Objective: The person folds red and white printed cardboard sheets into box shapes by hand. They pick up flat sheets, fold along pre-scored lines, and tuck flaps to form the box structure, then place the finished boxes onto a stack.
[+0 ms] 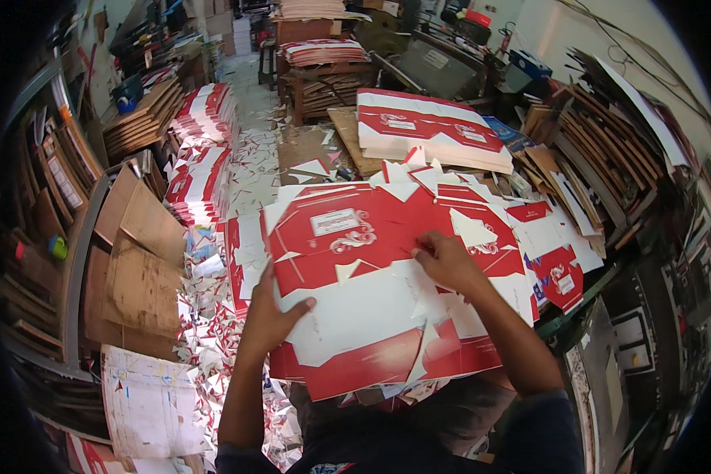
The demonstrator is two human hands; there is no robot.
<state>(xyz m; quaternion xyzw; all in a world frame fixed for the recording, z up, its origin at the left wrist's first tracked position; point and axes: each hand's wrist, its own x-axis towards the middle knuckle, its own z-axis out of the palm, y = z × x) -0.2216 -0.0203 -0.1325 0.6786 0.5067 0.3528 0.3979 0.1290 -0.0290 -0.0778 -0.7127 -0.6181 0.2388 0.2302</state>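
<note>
A red-and-white printed cardboard sheet [347, 312] with cut outlines lies in front of me on a pile of similar sheets. My left hand [272, 316] grips its left edge, thumb over the white part and fingers along the side. Above the sheet's middle, my right hand [450, 265] is closed, its fingertips curled together at the red band; whatever is between them is too small to tell. Loose triangular offcuts [472, 229] lie on the red band by the right hand. A thin white strip [424, 351] hangs across the sheet's lower part.
Beyond the pile stands a thick stack of uncut printed sheets [434, 126]. Stacked red-and-white cardboard [205, 178] and many paper scraps [241, 355] cover the floor at left. Wooden boards [146, 288] lean there; more boards [608, 150] fill the right side. A printed piece [557, 276] lies at right.
</note>
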